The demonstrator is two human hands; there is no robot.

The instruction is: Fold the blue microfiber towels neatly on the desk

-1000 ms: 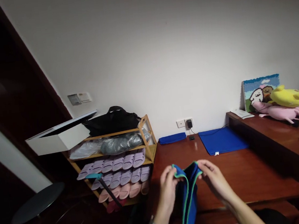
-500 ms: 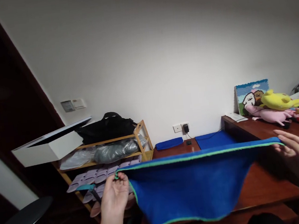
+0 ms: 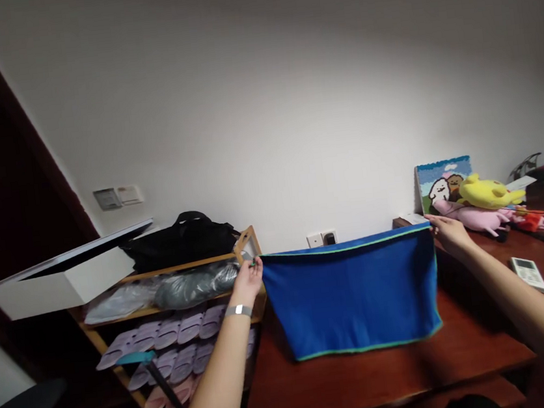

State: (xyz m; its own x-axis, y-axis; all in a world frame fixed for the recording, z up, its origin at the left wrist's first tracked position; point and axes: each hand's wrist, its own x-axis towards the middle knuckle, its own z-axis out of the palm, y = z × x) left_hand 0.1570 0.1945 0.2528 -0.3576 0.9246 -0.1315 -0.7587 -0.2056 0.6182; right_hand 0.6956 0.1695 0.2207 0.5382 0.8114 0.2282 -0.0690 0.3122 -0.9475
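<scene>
A blue cloth (image 3: pixel 356 296) with bright green edging hangs spread between my two hands. My left hand (image 3: pixel 248 280) pinches its upper left corner beside the shoe rack. At the upper right corner, my right hand (image 3: pixel 448 231) grips the cloth with closed fingers. The top edge is pulled nearly straight, and the lower edge hangs just over the reddish-brown wooden table (image 3: pixel 371 386); whether it touches the wood I cannot tell. Whatever lies on the table behind the cloth is hidden.
On the left, a wooden shoe rack (image 3: pixel 91 342) holds several purple slippers (image 3: pixel 190 328), a black bag (image 3: pixel 182 240) and a white box (image 3: pixel 65 286). Plush toys (image 3: pixel 489 192), a dog picture (image 3: pixel 441 178) and a white remote (image 3: pixel 528 274) sit on the right-hand surface. A plug (image 3: pixel 330 238) is in the wall.
Both hands have reached forward, away from me, carrying the cloth toward the wall. The cloth now hangs flatter and covers the blue items seen earlier on the table.
</scene>
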